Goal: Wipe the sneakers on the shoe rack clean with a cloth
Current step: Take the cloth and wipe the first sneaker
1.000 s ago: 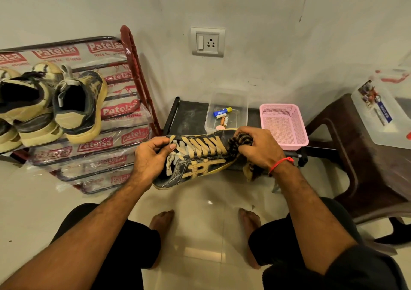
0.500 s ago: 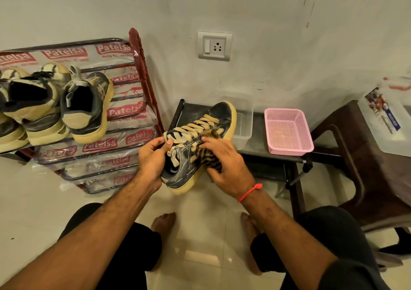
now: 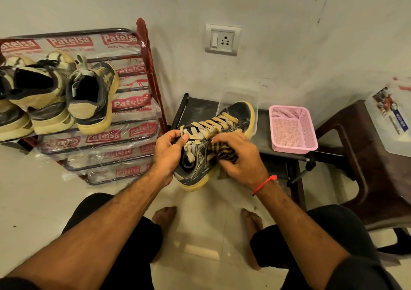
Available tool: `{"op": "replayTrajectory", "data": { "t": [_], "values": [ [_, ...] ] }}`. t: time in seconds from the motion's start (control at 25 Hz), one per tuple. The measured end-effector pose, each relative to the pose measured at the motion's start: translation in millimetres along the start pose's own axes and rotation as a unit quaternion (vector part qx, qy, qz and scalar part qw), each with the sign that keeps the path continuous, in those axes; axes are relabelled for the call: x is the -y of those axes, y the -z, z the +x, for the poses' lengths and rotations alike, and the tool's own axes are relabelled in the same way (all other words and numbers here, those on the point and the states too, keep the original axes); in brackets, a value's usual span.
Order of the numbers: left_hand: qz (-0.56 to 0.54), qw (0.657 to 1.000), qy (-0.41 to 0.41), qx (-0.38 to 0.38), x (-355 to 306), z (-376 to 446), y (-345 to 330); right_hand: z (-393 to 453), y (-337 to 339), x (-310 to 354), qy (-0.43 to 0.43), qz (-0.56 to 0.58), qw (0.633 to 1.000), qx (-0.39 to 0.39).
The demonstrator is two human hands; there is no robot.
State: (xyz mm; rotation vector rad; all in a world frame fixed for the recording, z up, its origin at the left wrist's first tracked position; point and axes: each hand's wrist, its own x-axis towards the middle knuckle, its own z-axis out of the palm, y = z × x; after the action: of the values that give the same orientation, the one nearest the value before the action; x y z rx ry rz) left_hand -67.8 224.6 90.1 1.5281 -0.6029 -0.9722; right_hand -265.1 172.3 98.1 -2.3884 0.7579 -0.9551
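Gripping the black sneaker at its collar, the left hand holds it above the floor, toe toward the wall. The right hand curls around a striped cloth, pressing it against the sneaker's side. Other sneakers sit on the shoe rack.

Lighting's pretty warm and a bit dim, yellowish indoor light that seems to come from overhead, since the tiled floor throws back a soft pale glare patch at about 6 o'clock between the feet. The plastic wrap on the shoe rack at 9 o'clock catches small shiny highlights, while shadows pool under the brown chair at 3 o'clock. Heavy wide-angle bend near the edges, forearms ballooning at the bottom corners, and the whole thing's a bit soft and smeary, worst toward the far left and right edges.
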Motion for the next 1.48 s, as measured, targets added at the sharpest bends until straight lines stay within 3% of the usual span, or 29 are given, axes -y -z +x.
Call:
{"op": "replayTrajectory", "data": {
  "t": [0.08,0.16,0.32,0.4,0.56,0.64,0.68,0.8,0.88,1.08,1.28,1.36,1.48],
  "values": [
    [0.005,1.000,-0.012,0.011,0.2,-3.3,2.4,-6.2,-14.0,16.9,0.087,0.010,0.993,0.074],
    [0.027,0.999,-0.024,0.025,-1.7,-4.8,3.3,0.9,-7.7,5.2,0.128,-0.020,0.988,0.086],
    [0.041,0.998,-0.029,0.041,-10.4,-11.0,-7.0,13.5,22.3,-40.2,-0.055,-0.120,0.988,-0.079],
    [0.037,0.999,-0.026,0.028,-11.9,-9.6,-9.7,9.9,16.2,-32.3,-0.065,-0.116,0.987,-0.092],
    [-0.051,0.998,0.030,-0.022,-17.9,-3.9,-1.1,-11.0,-29.2,33.4,0.096,0.018,0.993,0.059],
    [-0.103,0.992,0.056,-0.035,-20.7,-2.7,5.2,-10.8,-40.7,43.0,0.187,-0.004,0.977,0.105],
    [-0.108,0.991,0.066,-0.034,-21.9,-2.8,8.3,-4.0,-37.0,35.3,0.201,-0.032,0.975,0.092],
    [-0.089,0.993,0.083,0.006,-18.2,-0.8,14.0,17.5,-5.2,-5.9,0.057,-0.090,0.993,-0.053],
    [-0.074,0.993,0.090,0.032,-16.2,-4.2,11.6,24.3,22.4,-31.5,-0.052,-0.106,0.985,-0.124],
    [-0.061,0.994,0.075,0.047,-18.6,-6.3,0.3,26.6,37.7,-39.8,-0.104,-0.100,0.980,-0.135],
    [0.004,0.997,0.036,0.068,-14.9,-8.3,0.8,29.7,53.7,-51.8,-0.189,-0.043,0.954,-0.227],
    [0.006,0.998,0.033,0.058,-12.0,-6.7,3.5,25.0,47.3,-45.3,-0.202,-0.030,0.957,-0.205],
    [-0.023,0.999,0.039,0.023,-10.8,-2.8,9.8,6.2,3.3,-6.5,-0.133,-0.013,0.988,-0.074]
  ]
}}
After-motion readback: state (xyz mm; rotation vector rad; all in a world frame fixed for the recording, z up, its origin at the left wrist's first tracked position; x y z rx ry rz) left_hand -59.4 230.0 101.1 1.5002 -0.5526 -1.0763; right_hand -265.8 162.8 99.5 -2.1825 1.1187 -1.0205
